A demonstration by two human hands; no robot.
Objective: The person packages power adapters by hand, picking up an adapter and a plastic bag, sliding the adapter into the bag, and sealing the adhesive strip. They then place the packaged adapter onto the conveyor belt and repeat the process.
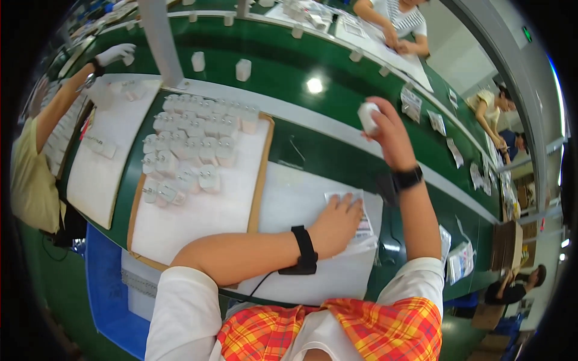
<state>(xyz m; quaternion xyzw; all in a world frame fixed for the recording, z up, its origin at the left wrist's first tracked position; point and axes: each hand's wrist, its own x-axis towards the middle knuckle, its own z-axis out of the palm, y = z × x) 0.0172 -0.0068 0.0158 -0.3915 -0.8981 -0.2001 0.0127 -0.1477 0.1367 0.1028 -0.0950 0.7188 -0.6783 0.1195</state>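
Note:
My right hand (394, 139) is raised over the green conveyor belt, its fingers closed round a small white plug adapter (368, 118). My left hand (337, 225) lies flat with fingers spread on a clear plastic bag (365, 233) holding printed paper. That bag rests on a white sheet (289, 201) on the bench in front of me. To the left, several similar white adapters with metal prongs (191, 144) stand in rows on a cardboard-edged white board (217, 210). Black bands circle both my wrists.
Two white adapters (243, 70) sit on the belt (277, 57), and bagged packets (411, 105) lie farther right. A metal post (161, 45) rises behind the board. At left, a co-worker's gloved hand (116, 55) reaches over the belt. A blue bin (114, 295) stands below the bench.

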